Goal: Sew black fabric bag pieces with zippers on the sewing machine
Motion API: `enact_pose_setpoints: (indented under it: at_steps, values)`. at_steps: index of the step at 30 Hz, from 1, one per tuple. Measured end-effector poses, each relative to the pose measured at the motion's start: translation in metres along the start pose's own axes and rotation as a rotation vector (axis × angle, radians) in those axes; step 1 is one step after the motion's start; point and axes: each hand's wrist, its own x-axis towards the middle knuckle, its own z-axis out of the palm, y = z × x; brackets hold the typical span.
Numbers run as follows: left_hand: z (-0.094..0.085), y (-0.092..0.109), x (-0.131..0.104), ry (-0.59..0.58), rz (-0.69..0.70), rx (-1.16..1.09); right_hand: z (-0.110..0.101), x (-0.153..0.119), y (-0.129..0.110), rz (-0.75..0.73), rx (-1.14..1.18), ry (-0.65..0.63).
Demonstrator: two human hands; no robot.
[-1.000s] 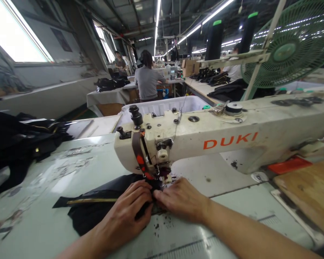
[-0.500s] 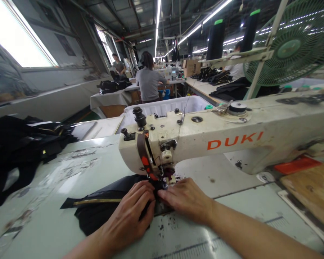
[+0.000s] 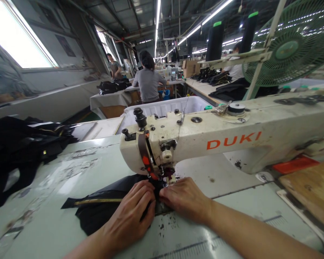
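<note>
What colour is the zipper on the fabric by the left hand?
The zipper is gold, on black fabric; it shows best in the head view.

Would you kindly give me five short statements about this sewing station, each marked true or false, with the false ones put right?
1. The left hand rests on black fabric. True.
2. The lettering on the sewing machine is blue. False: it is orange and reads DUKI.
3. A gold-toned zipper runs along the black fabric. True.
4. The right hand is raised to the thread cones. False: it is low, by the stitching area under the machine's head, across from the left hand.
5. A green fan shows at the upper right of the view. True.
</note>
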Motion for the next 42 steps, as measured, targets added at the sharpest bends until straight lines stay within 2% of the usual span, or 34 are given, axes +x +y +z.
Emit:
enact_pose_setpoints:
  at_steps: [4,11,18,23,26,29,33,36,42]
  values:
    - [0.0,-0.001,0.0,-0.008,0.01,0.008,0.0,0.001,0.001,0.035,0.022,-0.028]
    - [0.004,0.0,0.0,0.037,0.053,0.113,0.003,-0.001,0.003,-0.033,-0.026,-0.053]
    - [0.006,0.0,0.0,0.061,0.097,0.206,-0.002,-0.002,-0.003,-0.248,-0.253,0.106]
    - [0.005,0.001,-0.001,0.031,0.152,0.316,-0.001,-0.002,-0.008,-0.315,-0.251,0.148]
    - [0.004,0.001,-0.003,0.007,0.156,0.356,-0.001,-0.002,-0.005,-0.292,-0.212,0.116]
    - [0.002,0.001,-0.004,0.023,0.145,0.338,-0.004,-0.003,0.0,-0.173,-0.15,0.039]
    - [0.0,-0.001,-0.004,0.022,0.153,0.304,-0.007,-0.005,0.006,-0.056,-0.06,0.043]
    - [0.0,-0.002,-0.005,0.023,0.167,0.318,-0.008,-0.003,0.005,-0.056,-0.051,0.044]
    - [0.002,-0.002,-0.003,0.064,0.197,0.345,-0.004,0.001,-0.001,-0.093,-0.113,-0.067]
